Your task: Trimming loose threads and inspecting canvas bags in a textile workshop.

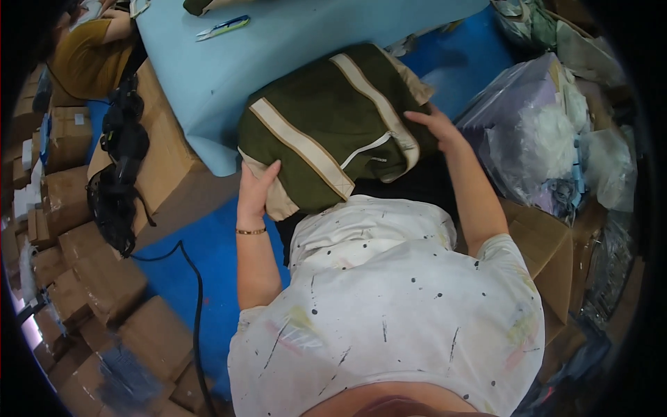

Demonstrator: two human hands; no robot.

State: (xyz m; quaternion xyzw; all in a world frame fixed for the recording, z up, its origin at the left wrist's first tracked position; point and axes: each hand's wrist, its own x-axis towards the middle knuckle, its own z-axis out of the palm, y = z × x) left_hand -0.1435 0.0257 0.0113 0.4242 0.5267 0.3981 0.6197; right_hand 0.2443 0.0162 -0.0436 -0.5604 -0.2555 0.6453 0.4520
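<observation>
Left hand (258, 187) and right hand (445, 131), each part-open, hold the bag (306, 115) by its ends near the edge of the surface (208, 76); straps (302, 147) look sewn on, whether finished inside I cannot tell; snips (224, 28) lie beyond, untouched

Soft, fairly even light, faint shadows, strong fisheye distortion, black rim.

Left hand (257, 190) and right hand (445, 131) partly hidden behind green duffel bag (313, 118), green fabric (199, 6) cropped by top edge, co-worker (85, 66) cropped upper left
</observation>
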